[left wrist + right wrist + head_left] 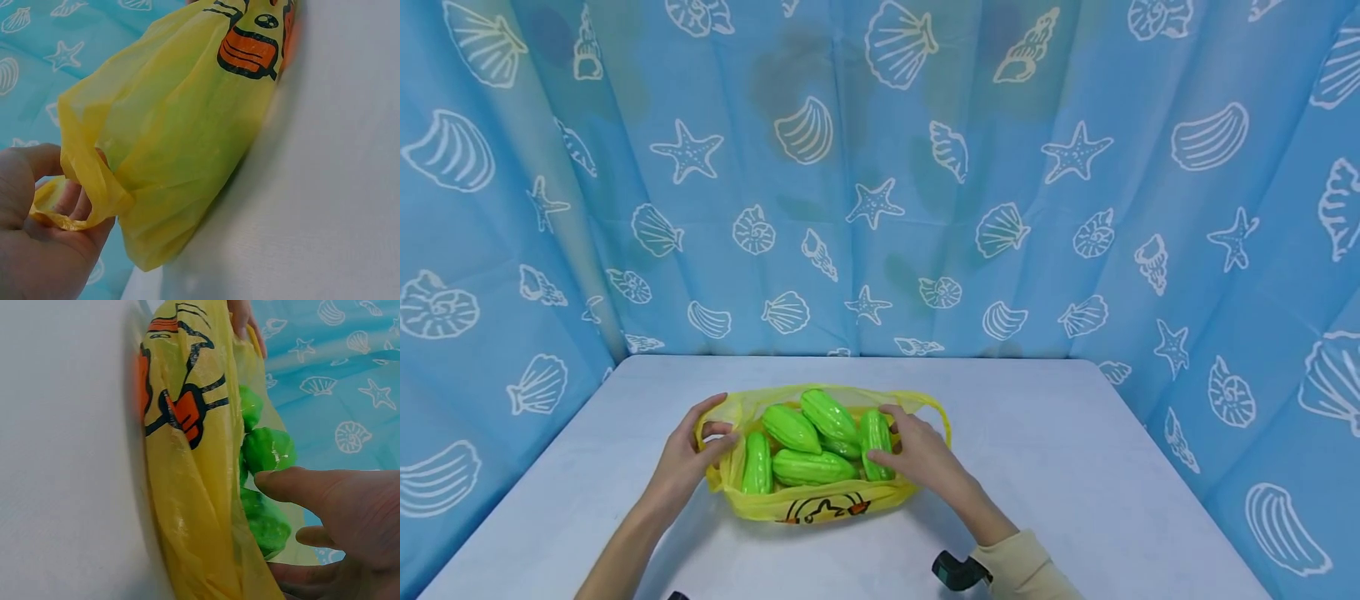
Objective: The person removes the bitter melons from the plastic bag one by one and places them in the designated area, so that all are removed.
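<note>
A yellow plastic bag (752, 505) lies on the table with its mouth spread wide and a cartoon print on its near side. Several glossy green ribbed gourds (814, 468) fill it. At the bag's left end my left hand (700, 442) holds the handle (94, 187), its fingers hooked through the loop. My right hand (923, 450) reaches into the right end, thumb and fingers around the upright rightmost gourd (876, 442). In the right wrist view its thumb overlaps a gourd (269, 450), and the lower fingers are partly hidden by the bag's edge.
The white table (1037, 467) stretches out on both sides of the bag. Blue curtains (865, 250) with shell and starfish prints hang behind it and along both sides. A dark wrist device (958, 572) sits at the right sleeve.
</note>
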{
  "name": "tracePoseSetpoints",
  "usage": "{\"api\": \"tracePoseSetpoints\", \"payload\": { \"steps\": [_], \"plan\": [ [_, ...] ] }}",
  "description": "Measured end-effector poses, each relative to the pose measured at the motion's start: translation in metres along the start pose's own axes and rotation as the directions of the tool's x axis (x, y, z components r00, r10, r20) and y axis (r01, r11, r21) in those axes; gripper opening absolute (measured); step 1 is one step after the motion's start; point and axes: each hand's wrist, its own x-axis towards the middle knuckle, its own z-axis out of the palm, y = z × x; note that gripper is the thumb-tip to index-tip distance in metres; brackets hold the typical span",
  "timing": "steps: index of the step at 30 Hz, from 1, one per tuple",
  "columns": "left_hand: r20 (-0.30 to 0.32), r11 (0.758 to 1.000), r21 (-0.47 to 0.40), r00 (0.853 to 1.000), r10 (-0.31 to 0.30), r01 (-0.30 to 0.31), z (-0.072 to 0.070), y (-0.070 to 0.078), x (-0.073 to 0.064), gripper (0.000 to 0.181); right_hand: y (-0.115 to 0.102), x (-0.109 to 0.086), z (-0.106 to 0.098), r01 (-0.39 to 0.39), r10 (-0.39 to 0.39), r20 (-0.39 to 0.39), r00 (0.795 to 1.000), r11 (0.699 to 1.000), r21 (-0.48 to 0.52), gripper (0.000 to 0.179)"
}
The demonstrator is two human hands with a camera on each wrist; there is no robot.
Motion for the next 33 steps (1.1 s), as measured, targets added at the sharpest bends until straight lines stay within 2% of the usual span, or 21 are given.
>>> {"api": "tracePoseSetpoints", "payload": {
  "steps": [12,22,33],
  "plan": [
    [-0.005,0.998,-0.044,0.999,0.039,-0.039,0.0001,-0.0043,-0.0072,0.066,0.0057,0.0006,0.0080,0.069,-0.070,-0.024,0.997,0.997,-0.038,0.075],
    [-0.008,0.998,-0.053,1.000,0.027,-0.027,0.0001,-0.0057,-0.0076,0.066,0.0067,0.0013,0.0092,0.071,-0.071,-0.014,0.997,0.997,-0.005,0.073],
    [-0.005,0.999,-0.052,1.000,0.006,-0.006,-0.0016,-0.0028,-0.0053,0.067,0.0034,-0.0004,0.0019,0.052,-0.052,-0.009,0.999,0.997,0.053,0.073]
  ]
}}
